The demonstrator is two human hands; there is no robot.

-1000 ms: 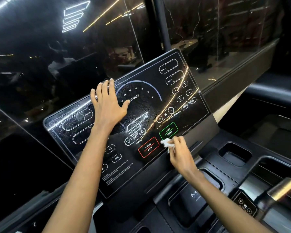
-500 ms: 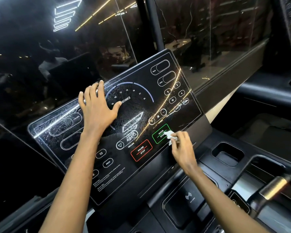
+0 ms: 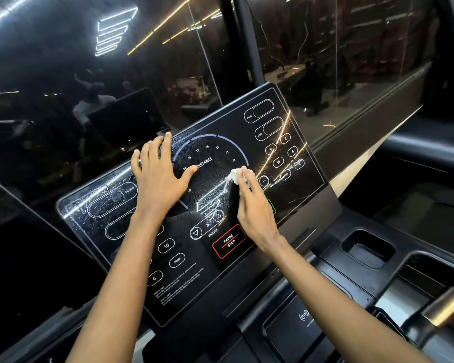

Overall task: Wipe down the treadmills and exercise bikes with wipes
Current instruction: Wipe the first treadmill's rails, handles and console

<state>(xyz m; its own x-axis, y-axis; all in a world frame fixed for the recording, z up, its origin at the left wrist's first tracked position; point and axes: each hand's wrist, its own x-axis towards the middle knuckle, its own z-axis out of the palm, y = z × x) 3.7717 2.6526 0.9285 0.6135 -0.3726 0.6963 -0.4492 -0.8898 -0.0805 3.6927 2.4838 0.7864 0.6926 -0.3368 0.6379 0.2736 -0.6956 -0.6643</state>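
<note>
On the console (image 3: pixel 294 184), right hand (image 3: pixel 254 205) presses wipe (image 3: pixel 232 176) (left hand (image 3: pixel 159 176) flat beside).

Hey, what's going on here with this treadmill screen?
A person is wiping the treadmill console. The right hand pinches a small white wipe against the glass by the distance dial, above the red pause/stop button. The left hand lies flat on the panel's upper left. Wet streaks show on the left part.

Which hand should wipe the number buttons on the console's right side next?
Right: the right hand pinches the wipe beside those buttons; the left hand lies flat, empty, farther left.
</note>
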